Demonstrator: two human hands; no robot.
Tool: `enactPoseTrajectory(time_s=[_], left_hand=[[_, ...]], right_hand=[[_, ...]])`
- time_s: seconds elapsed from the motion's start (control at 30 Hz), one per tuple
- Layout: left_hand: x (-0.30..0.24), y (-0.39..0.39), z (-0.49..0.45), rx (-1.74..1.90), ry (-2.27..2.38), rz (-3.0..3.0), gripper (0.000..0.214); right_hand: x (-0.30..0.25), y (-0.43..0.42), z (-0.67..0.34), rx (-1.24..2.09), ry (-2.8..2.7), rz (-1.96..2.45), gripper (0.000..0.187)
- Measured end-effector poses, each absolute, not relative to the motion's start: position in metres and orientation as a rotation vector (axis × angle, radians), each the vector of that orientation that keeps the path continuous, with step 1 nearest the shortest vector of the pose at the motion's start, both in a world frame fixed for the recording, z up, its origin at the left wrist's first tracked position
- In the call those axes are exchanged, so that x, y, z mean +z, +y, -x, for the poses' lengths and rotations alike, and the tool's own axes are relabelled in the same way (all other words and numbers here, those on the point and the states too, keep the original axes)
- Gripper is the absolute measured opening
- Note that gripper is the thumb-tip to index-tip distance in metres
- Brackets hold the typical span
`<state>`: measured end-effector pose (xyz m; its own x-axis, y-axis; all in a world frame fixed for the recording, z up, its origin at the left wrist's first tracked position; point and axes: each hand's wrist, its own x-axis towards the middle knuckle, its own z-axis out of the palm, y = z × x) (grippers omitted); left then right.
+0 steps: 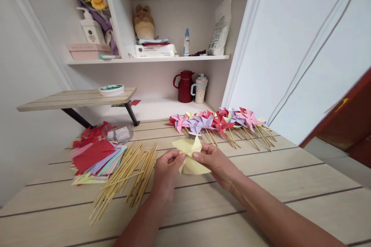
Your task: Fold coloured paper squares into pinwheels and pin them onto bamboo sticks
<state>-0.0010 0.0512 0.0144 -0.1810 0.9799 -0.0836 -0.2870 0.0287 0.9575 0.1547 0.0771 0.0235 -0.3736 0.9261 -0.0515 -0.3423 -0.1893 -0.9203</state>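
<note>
Between my two hands, just above the table, is a pale yellow paper pinwheel [194,166] with its blades partly folded toward the middle. My left hand [170,164] pinches its left side between thumb and fingers. On the other side my right hand [216,162] grips it, thumb pressed near the centre. Behind it lies a row of paper pinwheels [199,122] on sticks, in red, pink, purple and pale yellow. Left of my hands are loose wooden sticks [124,177] and a fanned stack of coloured paper sheets [94,156].
At the back left, a clear container [123,134] sits beside red paper pieces [92,135]. A small raised shelf [78,98] carries a round white tape roll [111,90]. Farther back stand a dark red jug [185,87] and a cup [199,89]. A wall borders the table's right side.
</note>
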Motion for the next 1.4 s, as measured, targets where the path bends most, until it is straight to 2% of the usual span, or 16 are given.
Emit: enactPoseTrajectory(time_s=[0.53,0.7,0.9,1.2,1.27,1.4], left_hand=[[0.0156,0.0499,-0.0012,1.485,1.228,-1.019,0.019],[0.0157,0.0496,-0.0010,1.514,1.270,-1.104,0.016],[0.0202,0.0466,-0.0017,1.443,1.264,-1.090,0.019],[0.0189,0.0482,-0.0005,1.403,1.237,-1.013,0.025],[0.0166,0.0491,0.0003,1.419,1.242,-0.993,0.025],[0.0127,0.0521,0.0053,1.507,1.282,-0.908,0.027]], right_hand=[[0.0289,0.0756,-0.1540,1.617,-1.169,0.885,0.038],[0.0270,0.0781,-0.1563,1.528,-1.216,0.950,0.033],[0.0236,0.0790,-0.1585,1.454,-1.256,0.983,0.032],[0.0277,0.0775,-0.1575,1.510,-1.242,0.933,0.034],[0.0278,0.0773,-0.1573,1.515,-1.234,0.865,0.037],[0.0267,0.0776,-0.1582,1.513,-1.183,0.795,0.058]])
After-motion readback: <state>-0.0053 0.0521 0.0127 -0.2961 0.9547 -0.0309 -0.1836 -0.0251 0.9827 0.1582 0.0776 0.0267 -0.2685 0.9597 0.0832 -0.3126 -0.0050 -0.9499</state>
